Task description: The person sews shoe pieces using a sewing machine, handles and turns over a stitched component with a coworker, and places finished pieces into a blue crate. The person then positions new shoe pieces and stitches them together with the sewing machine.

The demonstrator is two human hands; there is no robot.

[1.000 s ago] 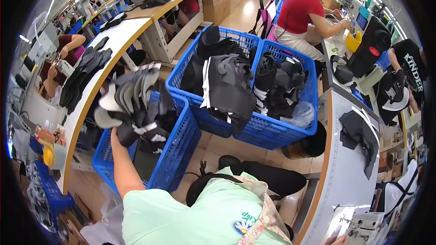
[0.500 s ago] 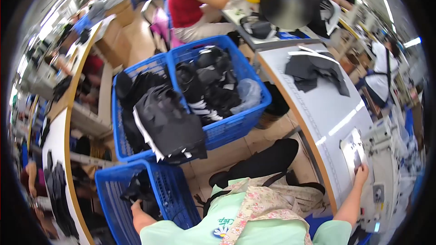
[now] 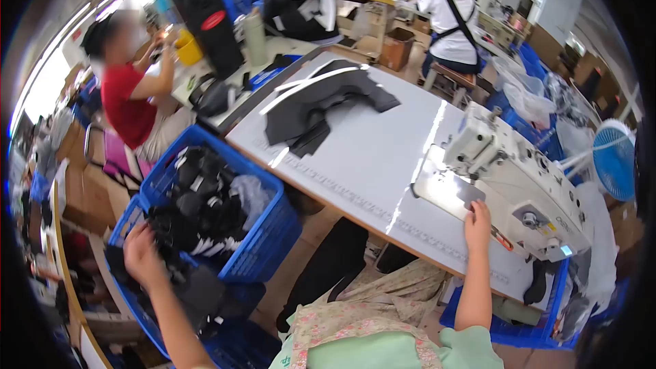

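Observation:
My left hand (image 3: 142,254) is blurred, over the left blue basket (image 3: 117,229) with its black and dark grey fabric pieces (image 3: 198,294). Its fingers are smeared, so I cannot make out whether it holds anything. On the right, my right hand (image 3: 478,222) rests with fingers stretched forward at the near edge of the shiny bed plate (image 3: 437,181) of a white sewing machine (image 3: 526,191). Its fingertips touch a small dark grey patch (image 3: 470,195); whether that is fabric or part of the plate is unclear.
Dark grey cut pieces with white strips (image 3: 328,106) lie on the white table (image 3: 369,178). A second blue basket (image 3: 263,246) holds black items and clear plastic. A person in red (image 3: 130,102) sits at the left; another in white (image 3: 451,20) sits behind. A blue fan (image 3: 613,157) stands right.
My view has swung right toward the sewing machine. My left hand has come up from the lower blue basket, where it was at a black piece. My right hand stays at the bed plate.

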